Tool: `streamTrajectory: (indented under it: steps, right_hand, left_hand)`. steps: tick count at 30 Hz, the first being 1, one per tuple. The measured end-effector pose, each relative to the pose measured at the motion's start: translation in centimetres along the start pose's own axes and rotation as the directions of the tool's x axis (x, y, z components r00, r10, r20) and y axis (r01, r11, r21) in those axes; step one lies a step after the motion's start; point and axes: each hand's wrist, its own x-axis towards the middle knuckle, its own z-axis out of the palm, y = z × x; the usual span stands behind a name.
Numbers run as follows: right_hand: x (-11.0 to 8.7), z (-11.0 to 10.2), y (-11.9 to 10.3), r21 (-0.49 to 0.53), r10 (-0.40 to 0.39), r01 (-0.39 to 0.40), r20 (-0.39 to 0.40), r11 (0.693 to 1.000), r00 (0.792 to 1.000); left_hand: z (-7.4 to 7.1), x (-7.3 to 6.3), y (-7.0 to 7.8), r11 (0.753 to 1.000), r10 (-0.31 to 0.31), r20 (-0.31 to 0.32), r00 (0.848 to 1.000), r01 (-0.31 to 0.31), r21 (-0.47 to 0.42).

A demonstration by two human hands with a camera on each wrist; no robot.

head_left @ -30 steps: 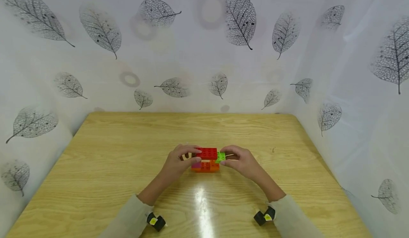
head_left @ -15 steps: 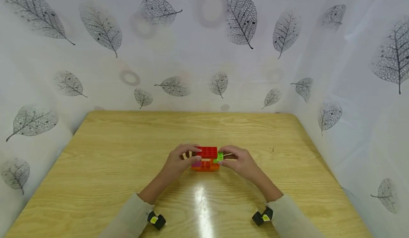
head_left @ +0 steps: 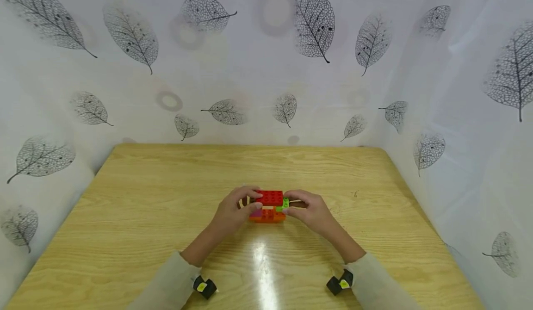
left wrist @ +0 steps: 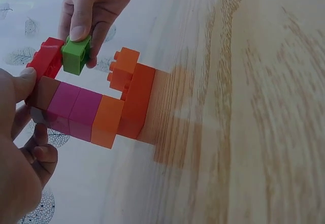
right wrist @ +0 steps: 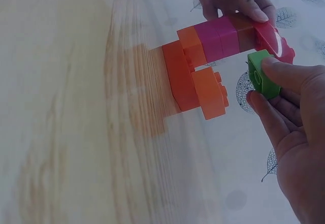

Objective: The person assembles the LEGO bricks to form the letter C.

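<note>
A stack of toy building bricks stands on the table. Its red-orange base brick (left wrist: 139, 102) carries a small orange brick (left wrist: 123, 67) at the right end. At the left end rises a column of orange, two magenta bricks (left wrist: 84, 106) and a brown brick (left wrist: 44, 93). Across the column's top lies a red brick (head_left: 271, 197), jutting right over the base. My left hand (head_left: 234, 208) grips the top of the stack, thumb near the red and brown bricks. My right hand (head_left: 311, 209) pinches a green brick (right wrist: 263, 74) close to the red brick's jutting end, above the small orange brick.
The wooden table (head_left: 166, 176) surrounds the stack, with a glossy light streak in front. A white leaf-patterned cloth (head_left: 250, 69) hangs behind and at both sides. Black camera mounts (head_left: 205, 287) sit at the sleeve cuffs.
My right hand has shifted slightly left with the green brick, which the red brick now partly covers in the head view. The left hand keeps its hold on the stack.
</note>
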Motion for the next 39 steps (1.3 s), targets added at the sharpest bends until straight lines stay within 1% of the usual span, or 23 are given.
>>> streamTrajectory:
  steps: [3,7,9,12,15,18,23,26,29,31,33,39]
  right_hand:
    - [0.02,0.03,-0.09,-0.003,0.008,-0.008,-0.003,1.0,1.0]
    - [0.04,0.0,-0.08,0.021,0.024,-0.023,-0.012,1.0,1.0]
    - [0.04,0.0,-0.05,0.031,0.026,-0.025,-0.016,0.999,1.0]
    - [0.0,0.0,0.03,0.028,0.013,-0.013,-0.014,1.0,1.0]
    - [-0.06,0.01,0.16,0.02,0.005,-0.005,-0.013,1.0,1.0]
    - [-0.1,0.04,0.35,0.019,0.013,-0.013,-0.013,1.0,1.0]
    - [-0.15,0.08,0.55,0.028,0.016,-0.015,-0.018,0.999,1.0]
    - [-0.19,0.1,0.52,0.039,0.008,-0.007,-0.022,0.999,1.0]
    - [-0.23,0.12,0.39,0.052,0.01,-0.009,-0.024,0.999,1.0]
    - [-0.25,0.11,0.23,0.058,0.016,-0.014,-0.033,0.998,0.999]
    - [-0.28,0.11,0.08,0.069,0.024,-0.021,-0.041,0.997,0.999]
    - [-0.28,0.19,0.13,0.097,0.051,-0.048,-0.034,0.994,0.998]
  left_hand:
    - [0.09,-0.06,-0.04,0.997,0.05,-0.016,0.999,-0.049,0.051]
    - [0.17,-0.07,-0.04,0.987,0.11,-0.029,0.994,-0.105,0.124]
    - [0.2,-0.06,0.04,0.981,0.13,-0.033,0.991,-0.123,0.151]
    - [0.25,-0.06,0.12,0.975,0.142,-0.034,0.989,-0.134,0.177]
    - [0.28,-0.08,0.15,0.977,0.138,-0.034,0.99,-0.13,0.172]
    - [0.28,-0.08,0.13,0.983,0.119,-0.032,0.992,-0.113,0.144]
    - [0.24,-0.09,0.06,0.996,0.056,-0.016,0.998,-0.054,0.074]
    - [0.18,-0.03,0.17,0.999,0.017,0.0,1.0,-0.017,0.036]
    - [0.12,0.03,0.36,0.999,-0.007,0.002,1.0,0.007,0.035]
    - [0.1,0.05,0.4,0.998,-0.005,-0.007,1.0,0.006,0.056]
    - [0.09,0.06,0.43,0.996,0.01,-0.017,1.0,-0.008,0.087]
    - [0.1,0.06,0.5,0.982,0.077,-0.033,0.997,-0.07,0.177]
